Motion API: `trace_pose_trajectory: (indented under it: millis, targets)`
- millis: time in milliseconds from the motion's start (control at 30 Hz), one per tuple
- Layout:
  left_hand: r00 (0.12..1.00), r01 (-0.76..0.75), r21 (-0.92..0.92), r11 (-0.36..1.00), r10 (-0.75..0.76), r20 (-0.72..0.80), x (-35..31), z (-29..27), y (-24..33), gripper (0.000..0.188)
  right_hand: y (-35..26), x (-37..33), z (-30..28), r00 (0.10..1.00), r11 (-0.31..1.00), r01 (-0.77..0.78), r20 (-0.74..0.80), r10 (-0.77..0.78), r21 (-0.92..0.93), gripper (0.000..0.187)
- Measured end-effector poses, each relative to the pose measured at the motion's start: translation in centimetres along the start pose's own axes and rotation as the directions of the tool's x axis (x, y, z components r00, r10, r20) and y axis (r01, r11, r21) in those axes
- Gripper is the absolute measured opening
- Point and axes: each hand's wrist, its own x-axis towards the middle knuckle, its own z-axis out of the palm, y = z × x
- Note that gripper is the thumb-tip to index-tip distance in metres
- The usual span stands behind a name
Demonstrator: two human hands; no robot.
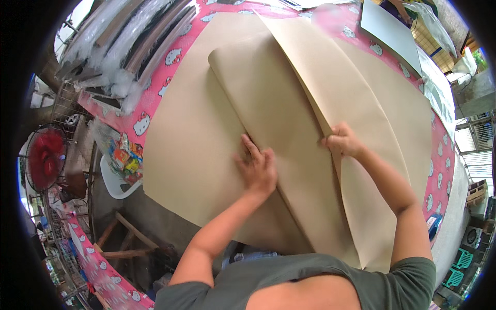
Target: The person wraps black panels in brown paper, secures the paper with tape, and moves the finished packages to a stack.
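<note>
Our left hand [257, 171], fingers spread, rests on the large tan paper [181, 144], apparently steadying it; our right hand [341, 141] pinches its raised right flap [346, 98].

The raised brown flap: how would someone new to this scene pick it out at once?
On the pink, cat-patterned covering lies brown paper. On it, the left hand touches a folded panel, and to that panel's right the right hand grips the raised flap by its left edge. Unlike the flatter panel beside it, that edge stands up over a shadow.

Tan paper [279, 108], pink cat-print tablecloth [442, 168]
</note>
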Motion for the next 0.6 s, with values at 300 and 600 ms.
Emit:
trace_pose_trajectory:
  millis: [300, 600]
  targets:
    - [0.984, 0.125, -0.612, 0.781, -0.178, -0.026, -0.3, -1.0, 6.4, 0.066, 0.7, 0.9, -1.6, 0.999, 0.997, 0.029, 0.026, -0.027, -0.071, 0.013]
    - [0.924, -0.284, 0.418, 0.863, 0.130, 0.360, 1.2, -2.1, 6.8, 0.070, 3.4, 0.1, -1.4, 0.990, 0.973, 0.128, -0.026, -0.135, -0.190, 0.013]
